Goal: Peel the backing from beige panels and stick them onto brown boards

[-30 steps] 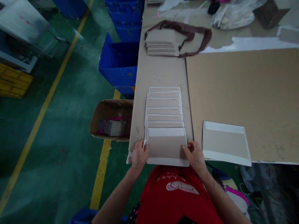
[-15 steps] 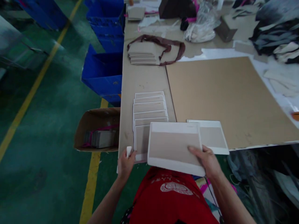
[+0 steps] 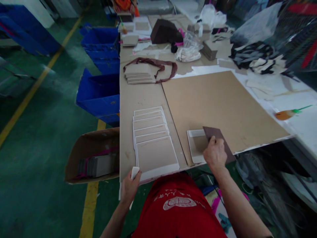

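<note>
My left hand is closed around a small white flat tool at the table's front left corner. In my right hand is a dark brown panel, pinched and tilted. It partly covers a beige panel with white borders lying on the large brown board. Between my hands, a row of overlapping beige panels with white edges runs back along the table, the nearest one fully exposed.
A carton with bundled boards stands left of the table, below blue bins. Farther back lie stacked boards with a brown strap, a dark block and fabric strips. A person in orange is at the far end.
My right hand has carried its panel from over the row to the large board, and a dark brown face now shows. My left hand keeps the white tool. The view has tilted up.
</note>
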The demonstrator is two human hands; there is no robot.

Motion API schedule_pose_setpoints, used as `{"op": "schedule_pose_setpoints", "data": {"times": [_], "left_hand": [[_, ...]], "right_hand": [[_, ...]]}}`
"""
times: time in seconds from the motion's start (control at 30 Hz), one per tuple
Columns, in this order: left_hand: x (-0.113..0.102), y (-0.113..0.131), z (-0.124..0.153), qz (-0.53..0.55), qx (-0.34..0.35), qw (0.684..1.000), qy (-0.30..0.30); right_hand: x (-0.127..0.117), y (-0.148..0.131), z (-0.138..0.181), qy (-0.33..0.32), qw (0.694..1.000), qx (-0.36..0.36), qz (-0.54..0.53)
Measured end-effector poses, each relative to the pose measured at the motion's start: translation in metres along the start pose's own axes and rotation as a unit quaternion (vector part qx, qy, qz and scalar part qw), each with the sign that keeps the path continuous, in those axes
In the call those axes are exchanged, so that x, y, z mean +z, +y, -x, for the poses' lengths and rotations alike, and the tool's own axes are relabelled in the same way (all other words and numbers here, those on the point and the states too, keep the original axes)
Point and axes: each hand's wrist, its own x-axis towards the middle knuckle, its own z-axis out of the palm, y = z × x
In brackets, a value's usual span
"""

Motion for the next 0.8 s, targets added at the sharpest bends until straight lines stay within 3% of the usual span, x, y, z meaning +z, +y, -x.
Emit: {"op": "schedule_pose_setpoints", "data": {"times": [0.2, 0.37, 0.47, 0.53, 0.67, 0.73, 0.8], "left_hand": [[-0.009, -0.019, 0.010, 0.044, -0.043, 0.998, -0.028], [-0.009, -0.020, 0.015, 0.051, -0.048, 0.997, -0.025], [-0.007, -0.009, 0.017, 0.048, -0.011, 0.998, -0.027], [-0.004, 0.006, 0.020, 0.039, 0.015, 0.998, -0.044], [0.017, 0.055, 0.028, 0.029, 0.109, 0.987, -0.118], [0.038, 0.086, 0.032, 0.015, 0.166, 0.972, -0.165], [0.066, 0.117, 0.034, 0.000, 0.239, 0.950, -0.200]], "right_hand": [[0.039, -0.034, -0.004, -0.087, 0.996, 0.008, -0.003], [0.057, -0.031, 0.002, -0.119, 0.991, -0.037, -0.055], [0.065, -0.004, 0.007, -0.102, 0.985, -0.062, -0.127], [0.070, 0.026, 0.003, -0.042, 0.982, -0.053, -0.178], [0.081, 0.096, -0.020, 0.073, 0.979, 0.029, -0.188], [0.085, 0.124, -0.034, 0.050, 0.982, 0.082, -0.160], [0.090, 0.142, -0.046, -0.018, 0.983, 0.106, -0.146]]}}
